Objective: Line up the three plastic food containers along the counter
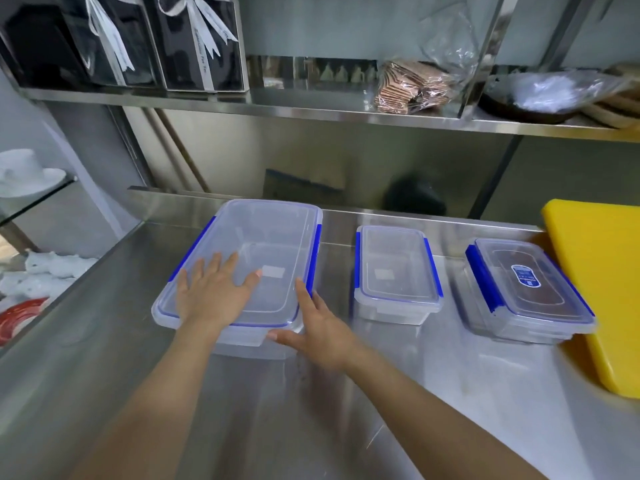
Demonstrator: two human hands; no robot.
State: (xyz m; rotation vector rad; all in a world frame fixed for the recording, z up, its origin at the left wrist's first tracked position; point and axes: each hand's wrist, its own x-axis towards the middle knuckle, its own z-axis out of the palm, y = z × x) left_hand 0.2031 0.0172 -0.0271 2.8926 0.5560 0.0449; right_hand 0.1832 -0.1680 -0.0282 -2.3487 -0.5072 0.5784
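While our left hand [214, 289] lies flat on the lid of the large container [249, 265], fingers spread and gripping nothing, our right hand [318, 327] presses against that container's near right corner, fingers open too, thumb along the front wall, index finger up the right side by the blue clip. The large container sits on the steel counter [433, 393], lid clipped on, nothing visible inside. Right of the large container, apart from it, we see the medium container [396, 271], lid on, squared roughly the same way. Further right of the large container, past the medium one, the small container [526, 289] sits rotated a bit, with a blue label on its lid. Its far side is just beside or touching the yellow cutting board [602, 289]; we cannot tell which. Above the large container runs a steel shelf [294, 109] with black gift boxes [156, 43] and a wrapped packet [412, 84].
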